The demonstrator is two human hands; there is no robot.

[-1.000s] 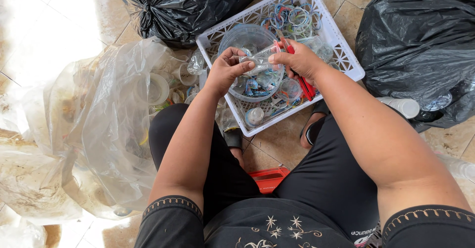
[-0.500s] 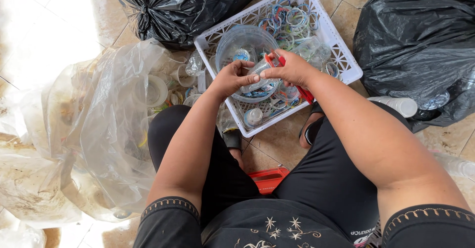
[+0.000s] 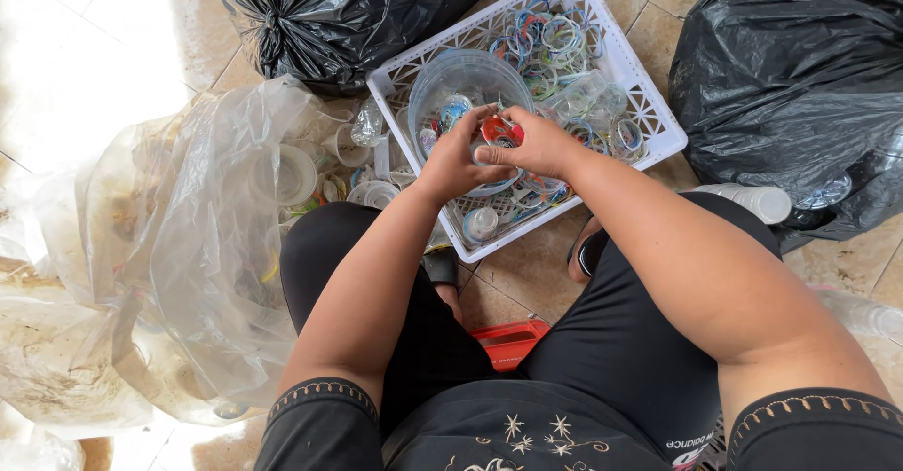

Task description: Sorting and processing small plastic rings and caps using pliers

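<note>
My two hands meet over a white plastic basket (image 3: 651, 114) full of coloured plastic rings. A clear round tub (image 3: 461, 76) stands inside it, just beyond my fingers. My left hand (image 3: 450, 159) is closed around a small clear plastic cup, which is mostly hidden by the fingers. My right hand (image 3: 538, 147) presses against it and grips a small red tool (image 3: 499, 131); only its red part shows between the two hands. Both forearms reach forward from my lap.
Black bin bags sit at the back (image 3: 348, 10) and at the right (image 3: 800, 86). A big clear bag of used plastic cups (image 3: 188, 245) fills the left. A red object (image 3: 508, 339) lies on the tile floor between my legs, and a white cup stack (image 3: 757, 201) lies by my right knee.
Both hands have drawn closer together and shifted slightly toward me and left over the basket. The clear piece between them has turned and is now more covered by my fingers.
</note>
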